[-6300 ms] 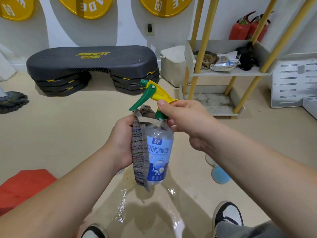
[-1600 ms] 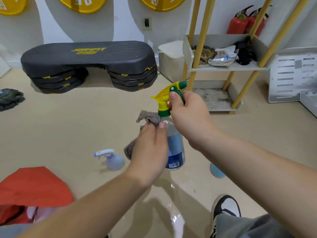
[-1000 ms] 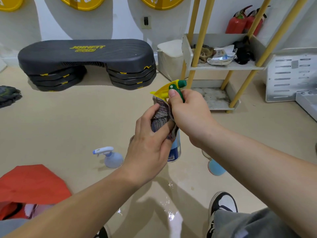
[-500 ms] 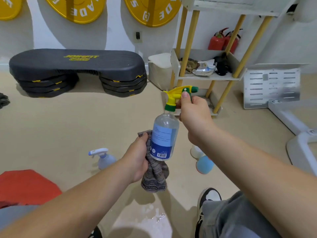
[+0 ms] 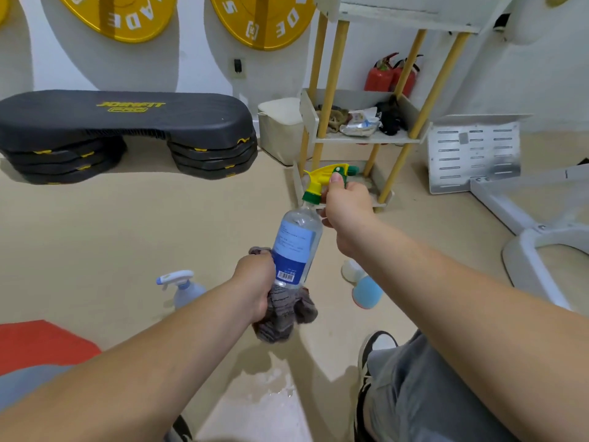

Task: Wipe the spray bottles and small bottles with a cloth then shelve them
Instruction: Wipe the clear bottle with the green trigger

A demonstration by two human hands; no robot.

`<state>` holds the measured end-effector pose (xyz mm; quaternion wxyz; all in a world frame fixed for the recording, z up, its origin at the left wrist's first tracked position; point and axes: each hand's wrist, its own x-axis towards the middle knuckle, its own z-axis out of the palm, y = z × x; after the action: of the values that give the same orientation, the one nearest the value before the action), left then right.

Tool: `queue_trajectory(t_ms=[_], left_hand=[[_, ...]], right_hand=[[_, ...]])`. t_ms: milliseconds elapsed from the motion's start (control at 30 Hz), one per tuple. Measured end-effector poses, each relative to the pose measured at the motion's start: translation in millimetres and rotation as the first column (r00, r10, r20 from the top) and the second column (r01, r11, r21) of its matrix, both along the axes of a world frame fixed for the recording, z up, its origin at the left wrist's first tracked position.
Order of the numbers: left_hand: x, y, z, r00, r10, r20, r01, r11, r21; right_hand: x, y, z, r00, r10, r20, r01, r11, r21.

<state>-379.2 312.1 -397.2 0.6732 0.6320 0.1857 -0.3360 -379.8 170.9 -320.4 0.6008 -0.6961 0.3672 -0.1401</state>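
Beige floor, spray bottle held above it at centre.
Right hand curls round the yellow-green trigger head; left hand grips the striped cloth at the bottle base. A wet patch lies near. A small spray bottle stands on the floor at left. Far right: yellow-post shelf; far left: black step platform against the white wall.

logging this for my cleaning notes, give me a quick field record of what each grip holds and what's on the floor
right grip: holds spray bottle by its yellow-green trigger head, bottle tilted
left grip: holds cloth at the bottle's base
floor: small spray bottle upright; blue-and-white bottle partly behind the right arm
shelf: ahead, middle tier holds assorted items
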Motion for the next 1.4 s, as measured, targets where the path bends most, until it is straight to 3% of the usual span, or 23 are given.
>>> queue_trajectory(t_ms=[67, 200, 300, 400, 533, 633, 733, 1033, 1267, 1400], left_hand=[[2.2, -0.5, -5.5, 0.985, -0.117, 0.128, 0.098, 0.984, 0.15], [2.7, -6.7, -8.7, 0.816, -0.426, 0.39, 0.22, 0.854, 0.472], [3.9, -20.6, -9.5, 0.74, -0.523, 0.422, 0.266, 0.805, 0.531], [3.0, -36.0, -14.3, 0.704, -0.563, 0.432, 0.301, 0.788, 0.536], [6.6, -53.4, -32.1, 0.726, -0.57, 0.384, 0.347, 0.786, 0.512], [7.6, -61.5, -40.2, 0.735, -0.577, 0.356, 0.375, 0.783, 0.495], [12.1, -71.6, -55.5, 0.753, -0.59, 0.291, 0.419, 0.771, 0.479], [57.2, -95.4, -98.8, 0.883, -0.462, 0.083, 0.396, 0.827, 0.398], [48.4, -114.8, -132.4, 0.948, -0.305, 0.088, 0.262, 0.91, 0.322], [42.3, -114.7, -139.9, 0.963, -0.245, 0.114, 0.202, 0.932, 0.301]], right_hand=[[-1.7, -6.5, -3.8, 1.0, 0.006, -0.031, -0.007, 1.0, -0.027], [-25.9, -27.9, -14.7, 0.984, 0.153, -0.092, -0.17, 0.959, -0.227], [-53.7, -35.1, -36.6, 0.912, 0.344, -0.224, -0.401, 0.865, -0.302], [-61.5, -49.8, -82.2, 0.916, 0.263, -0.302, -0.343, 0.905, -0.251], [-56.7, -71.2, -137.6, 0.936, 0.095, -0.338, -0.086, 0.995, 0.042], [-53.2, -88.4, -161.0, 0.935, 0.035, -0.353, 0.078, 0.95, 0.301], [-42.1, -108.4, -186.8, 0.921, 0.025, -0.388, 0.153, 0.894, 0.42], [13.7, -146.5, -247.5, 0.933, 0.025, -0.359, 0.161, 0.863, 0.479], [27.2, -152.5, -277.6, 0.941, 0.09, -0.325, 0.08, 0.877, 0.474], [14.5, -139.5, -281.1, 0.905, 0.123, -0.408, 0.09, 0.88, 0.466]])
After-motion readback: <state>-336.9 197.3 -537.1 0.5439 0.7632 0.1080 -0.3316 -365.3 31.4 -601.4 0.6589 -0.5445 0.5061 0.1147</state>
